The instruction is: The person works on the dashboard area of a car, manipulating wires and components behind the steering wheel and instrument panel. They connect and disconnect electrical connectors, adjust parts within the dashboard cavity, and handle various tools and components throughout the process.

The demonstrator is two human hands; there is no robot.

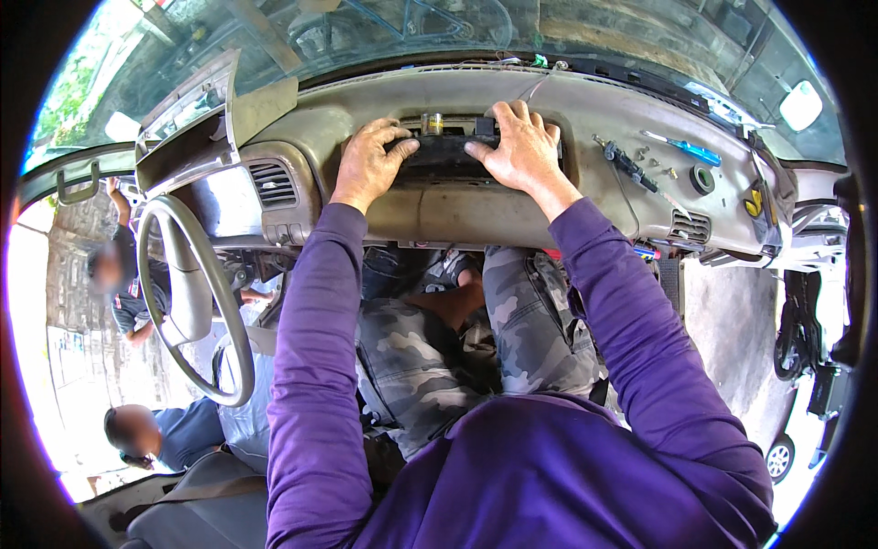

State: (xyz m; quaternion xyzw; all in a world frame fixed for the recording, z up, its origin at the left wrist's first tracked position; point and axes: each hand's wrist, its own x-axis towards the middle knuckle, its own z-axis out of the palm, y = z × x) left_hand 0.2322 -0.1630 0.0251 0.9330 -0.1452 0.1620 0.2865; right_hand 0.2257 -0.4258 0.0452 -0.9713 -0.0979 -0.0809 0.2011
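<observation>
My left hand [369, 163] grips the left end of a dark, flat unit [443, 163] in the opening at the middle of the dashboard [347, 101]. On the right end of the same unit my right hand [523, 154] is closed, its thumb on the near face and its fingers over the top. Behind the unit's upper edge, between the hands, a small clear and yellowish part [433, 123] and a black block [484, 128] show. What lies deeper in the opening is hidden.
On the dashboard's right lie a blue-handled screwdriver [697, 151], a dark tool [626, 165], a roll of black tape [701, 179] and several small screws. The steering wheel [242, 348] stands at the left. Two people [187, 435] [128, 279] are outside on the left.
</observation>
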